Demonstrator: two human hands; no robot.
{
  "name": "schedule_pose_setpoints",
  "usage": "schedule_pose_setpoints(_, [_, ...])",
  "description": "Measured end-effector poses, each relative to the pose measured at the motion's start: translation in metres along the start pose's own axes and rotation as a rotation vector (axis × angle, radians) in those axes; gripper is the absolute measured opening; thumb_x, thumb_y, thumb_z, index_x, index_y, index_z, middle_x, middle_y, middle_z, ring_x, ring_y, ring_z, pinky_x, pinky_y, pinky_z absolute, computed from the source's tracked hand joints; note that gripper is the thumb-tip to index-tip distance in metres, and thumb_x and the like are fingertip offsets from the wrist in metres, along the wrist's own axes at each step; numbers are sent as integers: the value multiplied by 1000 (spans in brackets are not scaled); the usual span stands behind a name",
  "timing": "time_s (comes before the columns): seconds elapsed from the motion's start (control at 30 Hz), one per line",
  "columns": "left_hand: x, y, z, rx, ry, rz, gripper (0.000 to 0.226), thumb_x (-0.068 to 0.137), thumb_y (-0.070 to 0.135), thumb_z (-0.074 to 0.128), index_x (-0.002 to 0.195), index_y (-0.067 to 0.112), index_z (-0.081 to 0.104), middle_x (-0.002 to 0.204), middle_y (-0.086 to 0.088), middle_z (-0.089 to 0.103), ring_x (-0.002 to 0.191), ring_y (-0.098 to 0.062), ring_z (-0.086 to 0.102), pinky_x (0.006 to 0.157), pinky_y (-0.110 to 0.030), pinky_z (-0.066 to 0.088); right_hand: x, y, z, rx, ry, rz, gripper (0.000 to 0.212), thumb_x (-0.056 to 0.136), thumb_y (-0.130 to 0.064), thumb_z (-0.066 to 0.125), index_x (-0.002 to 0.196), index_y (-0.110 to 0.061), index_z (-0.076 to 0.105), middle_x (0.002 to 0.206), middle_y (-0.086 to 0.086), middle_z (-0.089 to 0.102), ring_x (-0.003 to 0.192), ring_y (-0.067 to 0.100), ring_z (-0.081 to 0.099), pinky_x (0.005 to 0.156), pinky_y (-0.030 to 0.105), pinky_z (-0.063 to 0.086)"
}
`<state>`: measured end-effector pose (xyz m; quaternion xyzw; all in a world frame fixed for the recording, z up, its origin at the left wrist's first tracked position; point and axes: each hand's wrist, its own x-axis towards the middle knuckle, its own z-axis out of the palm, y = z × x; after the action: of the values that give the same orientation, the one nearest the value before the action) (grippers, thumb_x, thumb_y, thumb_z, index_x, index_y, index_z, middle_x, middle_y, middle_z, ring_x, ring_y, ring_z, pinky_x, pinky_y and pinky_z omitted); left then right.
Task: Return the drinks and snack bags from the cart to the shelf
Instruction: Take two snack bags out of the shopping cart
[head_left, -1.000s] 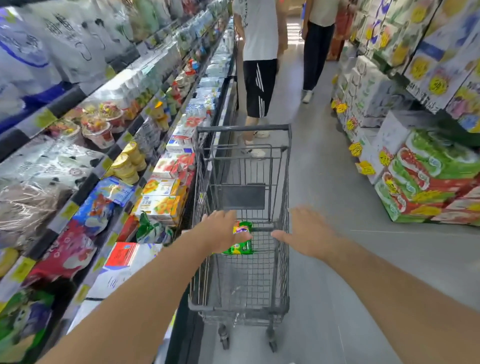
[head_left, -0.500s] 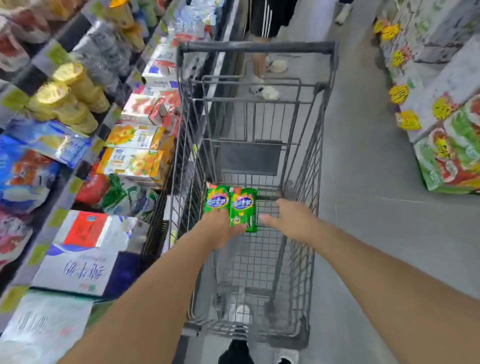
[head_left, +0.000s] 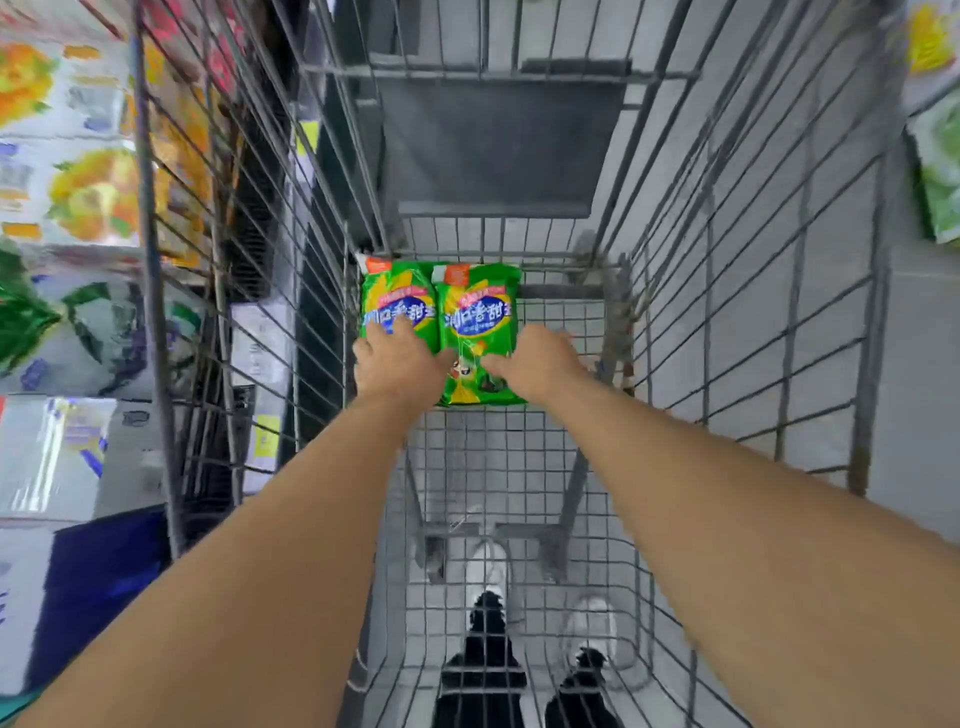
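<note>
Looking straight down into a grey wire shopping cart (head_left: 753, 270). Two bare forearms reaching in from the bottom edge toward the far end of the cart floor. Two green snack bags (head_left: 441, 312) lying flat side by side on the wire floor, touching along their long edges, tops pointing away, close against the cart's left wall.

Left hand (head_left: 397, 366) pressed palm-down on the near half of the left bag, fingers spread over the blue label; grip apart, resting on the bag and not visibly wrapped around it. Right hand (head_left: 537, 364) at the right bag's near right corner, thumb lying on the bag's face; cannot tell whether those fingers are curled under the edge. Both bags ahead of and partly beneath the hands, upper halves uncovered.

Blurred store shelf (head_left: 78, 208) with boxed and bagged goods just left of the cart. White shoes (head_left: 485, 569) and dark trouser legs visible through the wire floor.
</note>
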<state>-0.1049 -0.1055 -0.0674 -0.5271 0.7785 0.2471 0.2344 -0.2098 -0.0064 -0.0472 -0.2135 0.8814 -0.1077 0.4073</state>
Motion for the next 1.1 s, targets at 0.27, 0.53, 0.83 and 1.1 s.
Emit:
schedule_pose_setpoints(0.27, [26, 7, 23, -52, -35, -148, 86, 95, 44, 56, 158, 24, 1, 164, -22, -7, 148, -47, 4, 120, -55, 17, 42, 14, 21, 147, -7, 58, 48, 93, -38, 65, 124, -2, 57, 122, 15, 63, 116, 32, 59, 76, 28, 39])
schedule_pose_setpoints(0.53, [31, 3, 21, 2, 5, -140, 70, 85, 38, 66, 147, 30, 35, 153, -17, 25, 141, -41, 20, 114, -50, 22, 63, 3, 35, 276, 20, 183, 53, 91, -42, 65, 124, -2, 56, 122, 15, 63, 112, 32, 61, 83, 34, 49])
schedule_pose_setpoints(0.83, [32, 1, 19, -226, 32, -160, 82, 86, 42, 71, 147, 13, 25, 144, -17, 30, 130, -40, 35, 100, -46, 40, 61, 25, 24, 507, -166, 365, 43, 81, -5, 76, 119, -2, 57, 118, 19, 65, 106, 33, 65, 94, 47, 55])
schedule_pose_setpoints(1.1, [41, -4, 33, -417, 58, -232, 76, 83, 52, 69, 131, -1, 42, 131, -18, 55, 123, -36, 53, 101, -44, 46, 57, 44, 33, 511, -1, 300, 96, 76, -46, 81, 146, 3, 36, 150, 19, 43, 137, 35, 43, 108, 42, 40])
